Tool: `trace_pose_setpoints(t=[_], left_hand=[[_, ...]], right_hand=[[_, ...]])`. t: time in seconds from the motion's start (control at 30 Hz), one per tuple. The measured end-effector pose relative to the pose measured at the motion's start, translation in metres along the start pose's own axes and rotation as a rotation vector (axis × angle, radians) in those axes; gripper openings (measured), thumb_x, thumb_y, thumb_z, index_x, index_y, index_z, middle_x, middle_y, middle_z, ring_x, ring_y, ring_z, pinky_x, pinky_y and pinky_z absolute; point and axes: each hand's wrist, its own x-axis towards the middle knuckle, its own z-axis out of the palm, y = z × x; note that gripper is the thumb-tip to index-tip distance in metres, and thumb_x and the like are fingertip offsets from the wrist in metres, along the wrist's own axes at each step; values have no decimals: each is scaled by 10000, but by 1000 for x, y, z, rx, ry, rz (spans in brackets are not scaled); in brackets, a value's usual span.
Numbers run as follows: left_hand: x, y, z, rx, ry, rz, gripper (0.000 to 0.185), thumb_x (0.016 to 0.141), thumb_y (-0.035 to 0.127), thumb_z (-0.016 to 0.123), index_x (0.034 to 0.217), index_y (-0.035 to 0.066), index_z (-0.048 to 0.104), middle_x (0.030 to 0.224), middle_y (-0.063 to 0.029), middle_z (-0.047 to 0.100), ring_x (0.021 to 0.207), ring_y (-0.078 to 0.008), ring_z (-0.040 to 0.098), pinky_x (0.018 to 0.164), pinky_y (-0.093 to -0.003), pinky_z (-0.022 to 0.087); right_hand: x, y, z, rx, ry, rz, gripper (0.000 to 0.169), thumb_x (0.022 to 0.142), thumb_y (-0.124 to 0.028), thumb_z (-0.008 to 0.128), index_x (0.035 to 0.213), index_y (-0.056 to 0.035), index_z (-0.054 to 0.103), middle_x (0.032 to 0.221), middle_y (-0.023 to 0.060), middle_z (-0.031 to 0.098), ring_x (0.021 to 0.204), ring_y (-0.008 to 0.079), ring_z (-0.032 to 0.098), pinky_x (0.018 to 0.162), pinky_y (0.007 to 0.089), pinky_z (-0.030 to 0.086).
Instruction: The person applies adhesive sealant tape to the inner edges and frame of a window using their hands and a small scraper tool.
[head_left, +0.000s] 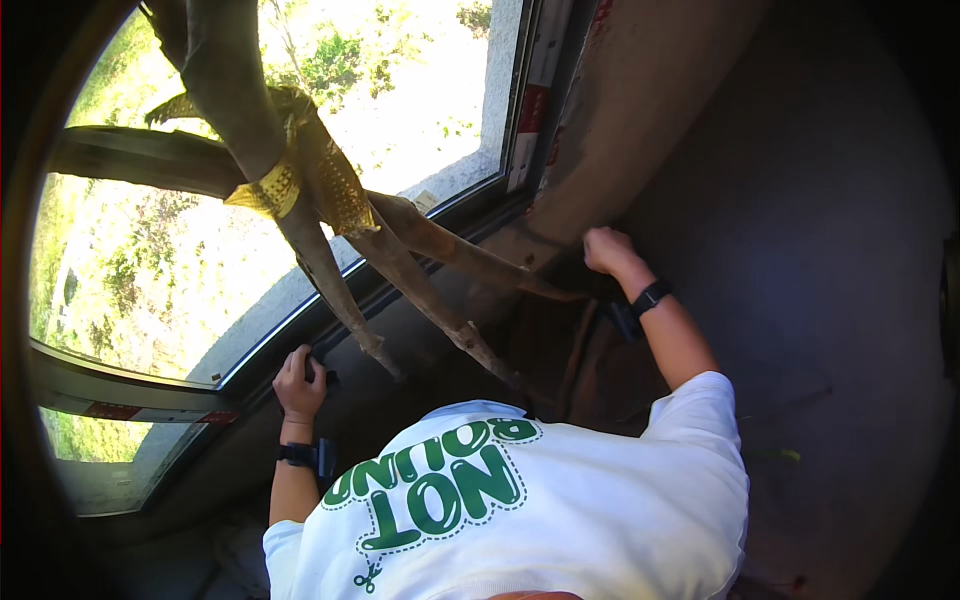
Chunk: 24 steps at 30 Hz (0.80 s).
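My left hand (301, 381) is at the lower window frame (262, 386), fingers curled near its dark edge. A small dark thing sits beside those fingers; I cannot tell whether they hold it. At the right, my right hand (609, 250) is curled into a fist near the wall (585, 161), its palm side hidden. Between the hands, several bare wooden branches (427, 292) slant down from the upper left into shadow. Gold patterned wrapping (330, 176) covers the place where they meet. One thin branch end (559, 291) reaches just below my right hand.
Behind the branches, a large window (420, 97) shows bright greenery outside. Red and white tape (532, 109) runs along its frame. A grey wall (787, 262) fills the right side. The floor (195, 562) below is dark.
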Motion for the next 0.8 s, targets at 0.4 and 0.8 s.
trace_pose_setpoints(t=[0.4,0.8], left_hand=[[1,-1,-1,-28,-5,-4,204,753,41,633,956,34,635,883,-162,661,788,-343,654,689,-370,534],[-4,-3,-3,27,-124,-81,210,764,47,629,973,23,630,914,-179,659,835,-350,654,735,-374,532]], right_hand=[[69,-86,-4,580,520,-129,147,782,-274,651,841,-150,705,819,108,683,780,321,656,688,421,528],[99,-103,-1,487,418,54,157,751,-218,627,804,-84,690,858,174,672,836,384,639,740,464,519]])
